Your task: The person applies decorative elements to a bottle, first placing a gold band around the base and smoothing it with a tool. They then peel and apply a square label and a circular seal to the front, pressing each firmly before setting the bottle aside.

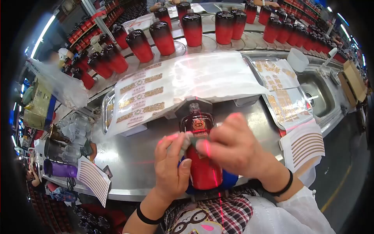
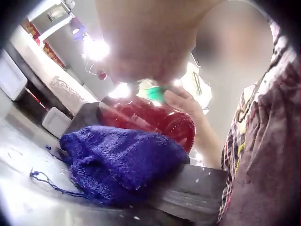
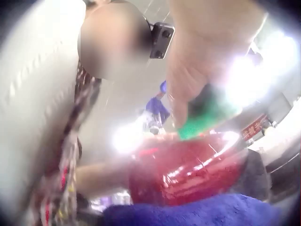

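A glossy red bottle (image 1: 205, 171) with a dark, clear-looking neck end and a gold emblem lies in front of the person, neck pointing away. Beneath it is a blue cloth (image 2: 122, 162) on a dark support. My right hand (image 1: 237, 148) pinches a small green piece (image 3: 209, 120) against the bottle's upper face; blur hides its exact kind. On the bottle's left side, my left hand (image 1: 171, 165) touches the surface with its fingertips, thumb apart from the fingers. Something whitish covers a fingertip there.
Decal sheets (image 1: 140, 95) lie on a raised tray behind the bottle, more in a steel tray (image 1: 286, 103) at right. Striped sheets (image 1: 93, 179) hang near both front edges. Red-black bottles (image 1: 193, 29) line the conveyor behind. A sink (image 1: 317, 95) is at far right.
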`<state>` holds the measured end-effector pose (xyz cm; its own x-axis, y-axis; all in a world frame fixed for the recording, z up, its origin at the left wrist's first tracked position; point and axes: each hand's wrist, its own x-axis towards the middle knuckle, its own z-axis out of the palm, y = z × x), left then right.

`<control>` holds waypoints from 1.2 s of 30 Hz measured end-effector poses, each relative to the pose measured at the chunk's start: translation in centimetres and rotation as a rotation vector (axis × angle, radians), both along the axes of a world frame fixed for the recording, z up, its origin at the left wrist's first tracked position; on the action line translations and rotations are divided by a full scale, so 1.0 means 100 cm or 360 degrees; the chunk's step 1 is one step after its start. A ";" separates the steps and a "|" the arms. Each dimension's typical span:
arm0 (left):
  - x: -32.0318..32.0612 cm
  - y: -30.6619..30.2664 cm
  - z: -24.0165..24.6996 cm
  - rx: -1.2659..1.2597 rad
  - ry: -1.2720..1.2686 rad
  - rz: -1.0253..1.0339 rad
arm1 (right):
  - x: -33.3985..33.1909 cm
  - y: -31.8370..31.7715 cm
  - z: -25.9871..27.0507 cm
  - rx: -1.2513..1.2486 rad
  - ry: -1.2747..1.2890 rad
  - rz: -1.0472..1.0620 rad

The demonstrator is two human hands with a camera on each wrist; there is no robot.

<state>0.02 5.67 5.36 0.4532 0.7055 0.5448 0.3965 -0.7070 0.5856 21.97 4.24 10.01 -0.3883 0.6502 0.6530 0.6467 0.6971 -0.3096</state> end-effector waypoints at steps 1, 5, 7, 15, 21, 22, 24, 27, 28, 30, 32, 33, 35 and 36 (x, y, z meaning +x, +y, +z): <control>-0.001 0.000 0.000 -0.0036 -0.0050 0.0034 | 0.001 -0.005 0.005 -0.0190 0.0051 0.0183; -0.004 0.007 0.011 0.0059 0.0053 -0.0035 | 0.008 0.011 -0.006 -0.0507 0.0509 -0.0139; -0.001 0.020 0.027 0.0324 0.0336 -0.0186 | 0.015 0.014 -0.012 -0.0707 0.0839 -0.0357; 0.012 0.030 0.028 0.0638 0.0717 -0.0232 | 0.022 0.004 -0.021 -0.0869 0.1063 -0.0389; 0.014 0.047 0.040 0.0570 0.0688 -0.0335 | 0.024 0.007 -0.015 -0.0872 0.1054 -0.0357; 0.016 0.051 0.040 0.0526 0.0656 -0.0337 | 0.023 0.006 -0.015 -0.0906 0.1082 -0.0354; 0.017 0.057 0.036 0.0435 0.0529 -0.0331 | 0.022 0.005 -0.013 -0.0935 0.1069 -0.0344; 0.021 0.064 0.031 0.0228 0.0274 -0.0309 | 0.025 0.010 -0.007 -0.0878 0.0861 -0.0185; 0.023 0.065 0.029 0.0136 0.0180 -0.0297 | 0.025 0.017 -0.007 -0.0834 0.0742 -0.0043; 0.021 0.066 0.024 0.0088 0.0149 -0.0205 | 0.016 0.027 -0.003 -0.0795 0.0572 0.0018; 0.018 0.066 0.022 -0.0001 0.0099 -0.0112 | 0.005 0.042 -0.006 -0.0218 0.0379 -0.0167; 0.015 0.064 0.020 0.0001 0.0101 -0.0075 | 0.002 0.045 -0.003 0.0130 0.0132 -0.0275; 0.007 0.060 0.016 0.0013 0.0103 -0.0009 | -0.011 0.019 0.000 0.0155 -0.0235 -0.0023; 0.001 0.053 0.013 -0.0007 0.0128 0.0043 | -0.017 0.002 -0.003 0.0075 -0.0313 0.0210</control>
<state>0.12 10.99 6.63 0.4764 0.7203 0.5042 0.4612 -0.6930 0.5541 20.22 4.41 9.70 -0.5906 0.5560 0.5848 0.5936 0.7903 -0.1519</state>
